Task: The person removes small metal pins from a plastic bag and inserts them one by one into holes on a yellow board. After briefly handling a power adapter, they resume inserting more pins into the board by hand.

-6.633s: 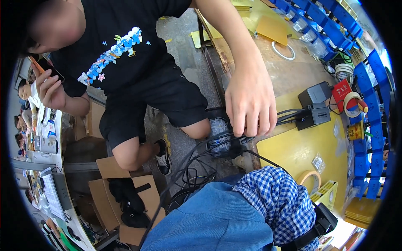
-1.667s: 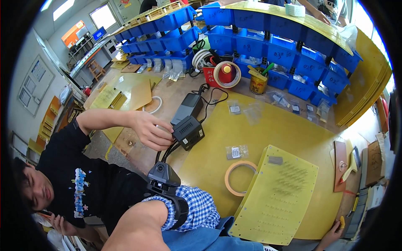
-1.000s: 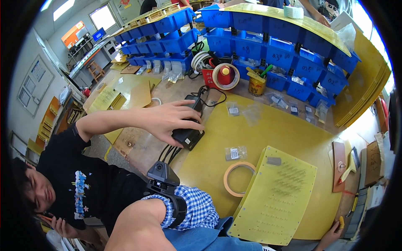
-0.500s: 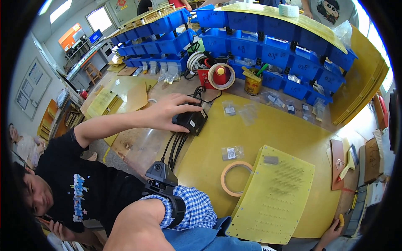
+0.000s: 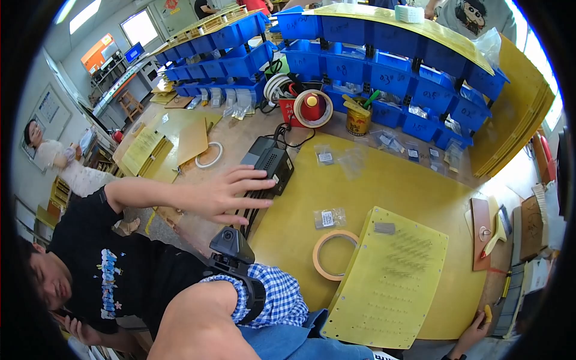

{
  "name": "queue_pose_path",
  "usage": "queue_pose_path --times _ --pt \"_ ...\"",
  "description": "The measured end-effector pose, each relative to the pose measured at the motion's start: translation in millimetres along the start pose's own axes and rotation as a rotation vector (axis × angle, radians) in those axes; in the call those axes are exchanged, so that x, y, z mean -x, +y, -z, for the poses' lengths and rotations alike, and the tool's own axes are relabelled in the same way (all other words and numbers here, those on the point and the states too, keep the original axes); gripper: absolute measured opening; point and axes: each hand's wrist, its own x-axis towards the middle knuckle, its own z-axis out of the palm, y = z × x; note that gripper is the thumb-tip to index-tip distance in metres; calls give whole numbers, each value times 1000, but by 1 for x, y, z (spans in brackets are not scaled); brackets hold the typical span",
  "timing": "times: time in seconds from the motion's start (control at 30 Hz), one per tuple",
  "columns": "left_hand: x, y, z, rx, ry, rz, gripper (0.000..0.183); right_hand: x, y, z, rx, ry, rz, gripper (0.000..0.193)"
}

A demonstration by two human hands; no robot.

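At the lower right, my right hand [image 5: 477, 329] is by the corner of the big yellow board [image 5: 390, 180]. Its fingers are curled, with a small yellow piece [image 5: 488, 314] at the fingertips; whether this is a finger cover or a held thing is unclear. My left arm [image 5: 204, 321], in a blue checked sleeve with a strapped-on camera [image 5: 231, 241], fills the lower middle; its hand is out of view. Nearest these is a yellow drilled plate [image 5: 384, 282] with rows of pins, partly over a roll of tan tape [image 5: 320, 273].
A co-worker in a black shirt holds an open hand [image 5: 231, 195] over cables by a black power box [image 5: 267, 162]. Blue bins [image 5: 390, 75] line the back. A tin of tools [image 5: 358, 120], small bags [image 5: 330, 218] and a brush [image 5: 497, 237] lie around.
The co-worker's hand has let go of the black box and drawn back toward the near left, fingers spread. A white ring now shows behind it. A person at far left has moved upright.
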Motion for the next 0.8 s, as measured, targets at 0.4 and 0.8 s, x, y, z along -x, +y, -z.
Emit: queue_pose_path --times 0.4,0.8 --pt "-63 128 63 508 368 -421 38 -1 11 6 -24 -23 -32 28" --pt "-119 150 118 886 815 -867 22 -5 10 5 -26 -34 -2 28"
